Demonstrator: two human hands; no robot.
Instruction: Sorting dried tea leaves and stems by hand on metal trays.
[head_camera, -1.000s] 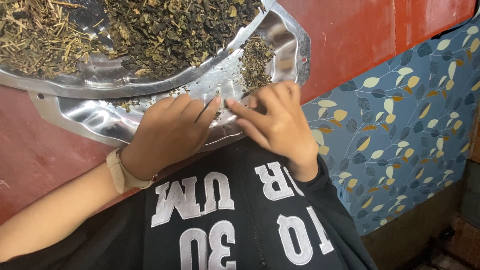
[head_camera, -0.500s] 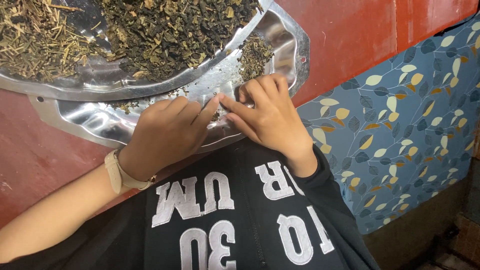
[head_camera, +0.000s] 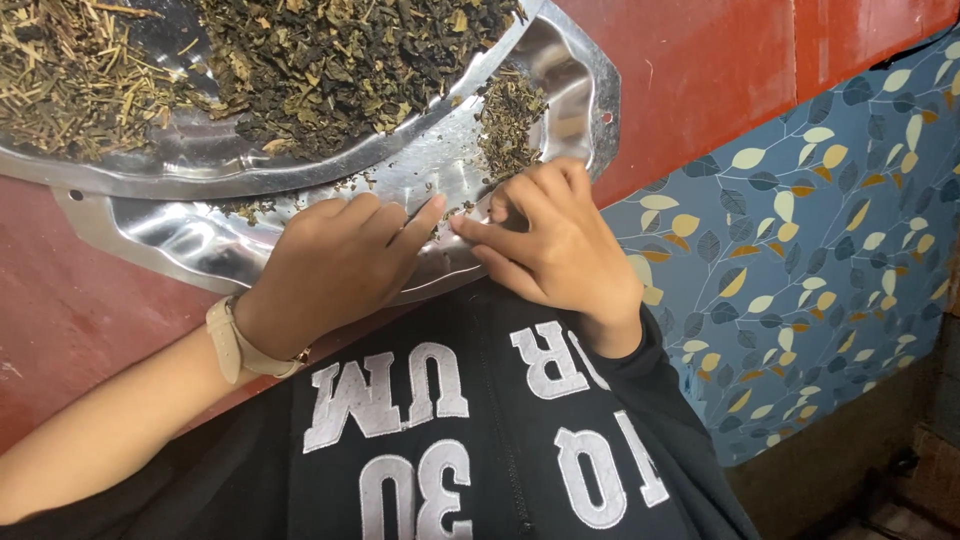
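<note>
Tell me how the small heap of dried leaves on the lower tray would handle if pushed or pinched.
The small heap looks like loose, crumbled flakes, so a push would likely scatter it rather than move it whole. The flakes look thin and dry, probably very light and brittle when pinched. The lower tray is shiny metal, so bits would probably slide easily; crumbs lie strewn near the left hand and right hand.

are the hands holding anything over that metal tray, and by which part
It cannot be told for sure. The left hand and right hand meet fingertip to fingertip over the metal tray, among dried leaf bits; any pinched piece is too small to see.
</note>
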